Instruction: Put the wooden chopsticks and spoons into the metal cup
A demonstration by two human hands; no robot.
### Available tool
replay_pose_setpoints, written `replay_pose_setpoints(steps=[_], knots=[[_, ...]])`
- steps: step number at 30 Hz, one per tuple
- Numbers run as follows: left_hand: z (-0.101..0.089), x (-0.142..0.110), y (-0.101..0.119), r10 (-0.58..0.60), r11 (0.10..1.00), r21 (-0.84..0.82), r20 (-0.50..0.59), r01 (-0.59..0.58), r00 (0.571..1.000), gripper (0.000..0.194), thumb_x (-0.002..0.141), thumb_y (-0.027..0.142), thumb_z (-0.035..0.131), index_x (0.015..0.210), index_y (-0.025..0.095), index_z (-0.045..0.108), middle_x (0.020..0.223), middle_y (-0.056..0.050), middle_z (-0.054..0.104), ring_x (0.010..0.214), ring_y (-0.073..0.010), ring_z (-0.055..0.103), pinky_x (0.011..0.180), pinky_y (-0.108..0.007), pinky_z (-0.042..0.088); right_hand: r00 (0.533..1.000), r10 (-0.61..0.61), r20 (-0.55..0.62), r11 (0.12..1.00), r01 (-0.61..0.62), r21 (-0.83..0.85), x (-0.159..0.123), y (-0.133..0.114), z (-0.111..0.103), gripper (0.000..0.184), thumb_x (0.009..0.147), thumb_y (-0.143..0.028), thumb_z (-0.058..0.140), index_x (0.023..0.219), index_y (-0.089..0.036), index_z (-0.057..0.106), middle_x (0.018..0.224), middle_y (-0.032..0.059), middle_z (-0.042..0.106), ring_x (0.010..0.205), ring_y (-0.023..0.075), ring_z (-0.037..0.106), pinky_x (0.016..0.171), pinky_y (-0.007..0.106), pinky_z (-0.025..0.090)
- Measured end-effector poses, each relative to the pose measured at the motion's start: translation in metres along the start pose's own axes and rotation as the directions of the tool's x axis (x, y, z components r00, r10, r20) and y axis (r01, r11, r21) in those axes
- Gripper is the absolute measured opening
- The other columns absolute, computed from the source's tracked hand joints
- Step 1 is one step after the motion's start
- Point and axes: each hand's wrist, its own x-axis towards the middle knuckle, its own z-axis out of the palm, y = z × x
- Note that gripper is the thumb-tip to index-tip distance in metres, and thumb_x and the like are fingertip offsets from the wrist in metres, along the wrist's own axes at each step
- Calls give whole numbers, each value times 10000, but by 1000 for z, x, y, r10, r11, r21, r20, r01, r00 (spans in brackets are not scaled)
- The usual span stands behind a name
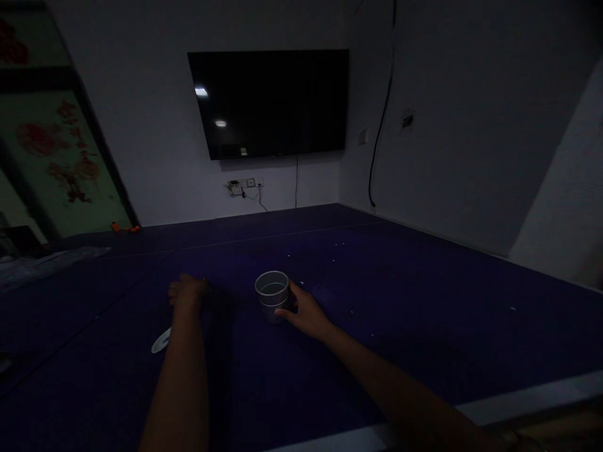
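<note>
A grey round cup (273, 307) with a pale rim and a band below it stands upright on the dark purple surface (301, 389). My right hand (307, 312) grips its right side, thumb in front and fingers behind. To the left, my left hand (187, 290) is held low over the surface with its fingers curled. Whatever it may hold is lost in the dark. Partly hidden by my left forearm lies a small white dish or lid (161, 341) with a bluish mark.
Small white bits (302, 282) are scattered beyond and right of the cup. Clear plastic sheeting (56, 260) and an orange object (125, 228) lie at the far left. A television (277, 103) hangs on the back wall above sockets (245, 185); a black cable (380, 129) hangs at right.
</note>
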Motion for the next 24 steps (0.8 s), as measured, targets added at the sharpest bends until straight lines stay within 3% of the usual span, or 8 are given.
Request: replay_pose_setpoints(steps=[2,5,7,9,10,12,20,24], knots=[[-18,-12,20,-17,998,-56,-37,15,999,916,624,424,705,1357,67,287,1353,-289,376,1218,-430,401,844,-481,460,1000,-6,0,1000,6,0,0,1,0,767,709,-327,699,1374,-216,334,1284,126,530,1145,269,516,924,450,433],[-37,-36,50,320,928,-221,60,-300,946,902,681,468,666,1391,100,249,1407,-222,357,1256,-336,399,930,-380,426,1000,-19,0,1000,19,0,0,3,0,785,707,-354,699,1381,-213,323,1317,130,500,1167,273,500,932,450,429],[-43,-56,67,598,779,-378,206,-501,775,865,688,514,641,1393,162,283,1392,-153,416,1217,-259,465,920,-310,435,1000,-29,-4,1000,29,-4,0,3,0,788,707,-371,696,1381,-207,321,1333,132,485,1180,274,490,945,453,419],[-43,-78,81,776,630,-435,351,-643,523,908,593,519,712,1370,221,349,1406,-98,415,1219,-239,466,919,-281,434,999,-49,-7,999,49,-3,0,2,-1,776,710,-380,693,1373,-204,332,1333,129,486,1198,271,474,974,459,394],[-42,-88,87,814,576,-445,388,-685,432,926,547,508,742,1354,233,382,1401,-82,427,1227,-238,458,927,-274,428,998,-62,-9,998,62,-1,1,2,-1,768,711,-379,692,1370,-208,337,1330,124,490,1209,269,465,990,461,378],[-39,-103,98,833,522,-417,435,-744,341,960,476,477,781,1332,232,422,1375,-76,461,1234,-247,449,945,-279,414,996,-85,-19,996,85,4,1,0,-1,760,712,-368,693,1368,-220,339,1329,114,492,1224,265,451,1013,463,351],[-34,-105,107,779,542,-315,536,-779,325,604,487,269,743,1072,192,610,1028,-39,680,898,-211,634,714,-246,493,996,-94,-7,995,94,14,3,2,4,810,705,-396,698,1394,-247,300,1356,111,464,1233,269,440,1003,467,365],[-40,-89,100,798,576,-278,393,-769,456,562,551,241,693,1100,187,587,1063,-43,657,940,-198,613,766,-238,477,998,28,-65,1000,-29,-11,0,7,8,879,708,-415,685,1431,-268,206,1393,143,403,1189,274,479,860,432,477]])
